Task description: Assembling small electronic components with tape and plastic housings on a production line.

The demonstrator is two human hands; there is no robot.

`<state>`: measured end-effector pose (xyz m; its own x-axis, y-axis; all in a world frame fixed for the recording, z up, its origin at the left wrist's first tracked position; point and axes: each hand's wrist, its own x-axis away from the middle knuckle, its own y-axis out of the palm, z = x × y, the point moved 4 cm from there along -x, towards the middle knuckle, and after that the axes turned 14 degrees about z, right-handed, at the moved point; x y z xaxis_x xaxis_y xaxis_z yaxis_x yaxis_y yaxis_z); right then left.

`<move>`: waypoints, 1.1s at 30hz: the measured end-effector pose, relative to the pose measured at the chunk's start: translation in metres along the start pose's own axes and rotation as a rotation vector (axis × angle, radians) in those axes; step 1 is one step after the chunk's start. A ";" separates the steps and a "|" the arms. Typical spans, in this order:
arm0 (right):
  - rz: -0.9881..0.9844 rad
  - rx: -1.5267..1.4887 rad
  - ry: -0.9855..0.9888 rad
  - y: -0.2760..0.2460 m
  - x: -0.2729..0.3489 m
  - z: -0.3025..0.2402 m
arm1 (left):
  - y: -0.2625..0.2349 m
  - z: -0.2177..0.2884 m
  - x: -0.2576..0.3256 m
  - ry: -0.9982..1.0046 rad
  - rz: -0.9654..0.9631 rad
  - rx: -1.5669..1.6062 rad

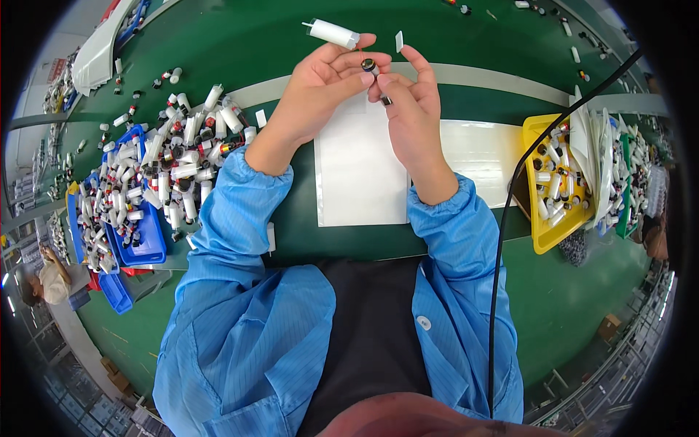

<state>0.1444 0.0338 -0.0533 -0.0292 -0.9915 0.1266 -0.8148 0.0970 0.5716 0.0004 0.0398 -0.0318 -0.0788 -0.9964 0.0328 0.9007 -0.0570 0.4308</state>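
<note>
My left hand (317, 91) is closed around a white cylinder in a clear sleeve (332, 33), which sticks out beyond its fingers, tilted. Between its thumb and forefinger sits a small black-capped round part (369, 65); a bit of red wire shows near it. My right hand (413, 109) meets the left there, its thumb and fingers pinched together. A small dark piece (386, 100) shows under the right thumb, its kind unclear. At a raised right fingertip is a small white flat tab (399, 41). Below both hands lies a white sheet (360, 171) on the green table.
Left, a heap of white cylinders (191, 156) spills around blue bins (148, 237). Right, a yellow bin (542, 229) holds similar parts, beside white sheets (582, 146) and a green bin (625, 218). A black cable (510, 211) hangs across the right side. Another person (54, 280) is far left.
</note>
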 end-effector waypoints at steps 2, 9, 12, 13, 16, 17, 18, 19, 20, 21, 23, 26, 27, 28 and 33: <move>0.028 0.117 -0.146 0.002 0.000 -0.001 | -0.003 -0.001 -0.003 0.051 0.056 -0.026; 0.016 0.625 -0.808 0.005 0.006 -0.008 | -0.010 0.003 -0.003 0.113 0.163 -0.141; 0.041 0.551 -0.687 0.002 0.002 -0.005 | -0.009 0.005 -0.003 0.131 0.149 -0.156; 0.043 0.549 -0.671 0.001 0.001 -0.005 | -0.009 0.004 -0.003 0.111 0.146 -0.164; 0.044 0.534 -0.641 0.000 0.000 -0.004 | -0.008 0.002 -0.002 0.071 0.147 -0.163; 0.040 0.524 -0.644 0.001 0.001 -0.004 | -0.007 0.001 -0.002 0.069 0.152 -0.146; 0.036 0.514 -0.647 0.001 0.001 -0.004 | -0.006 0.000 -0.002 0.068 0.158 -0.129; 0.031 0.502 -0.629 0.001 0.001 -0.003 | -0.007 0.000 -0.002 0.089 0.162 -0.121; 0.025 0.489 -0.612 0.001 0.000 -0.001 | -0.008 -0.002 -0.003 0.109 0.166 -0.113; 0.020 0.477 -0.594 0.001 -0.001 -0.001 | -0.008 -0.003 -0.003 0.130 0.170 -0.105; 0.024 0.402 -0.542 0.000 -0.001 -0.001 | -0.008 -0.001 -0.003 0.136 0.173 -0.144; 0.018 0.245 -0.389 0.000 0.000 -0.007 | -0.010 0.001 -0.003 0.123 0.168 -0.172; 0.014 0.185 -0.326 0.001 0.000 -0.008 | -0.011 0.002 -0.004 0.115 0.164 -0.176; 0.017 0.173 -0.312 0.001 0.000 -0.009 | -0.010 0.003 -0.003 0.122 0.159 -0.186; -0.011 0.295 -0.428 -0.001 -0.003 0.002 | -0.009 0.002 -0.004 0.160 0.162 -0.145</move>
<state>0.1436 0.0361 -0.0559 -0.2035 -0.9450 -0.2561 -0.9431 0.1190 0.3104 -0.0077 0.0441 -0.0341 0.1293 -0.9899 -0.0573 0.9488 0.1067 0.2973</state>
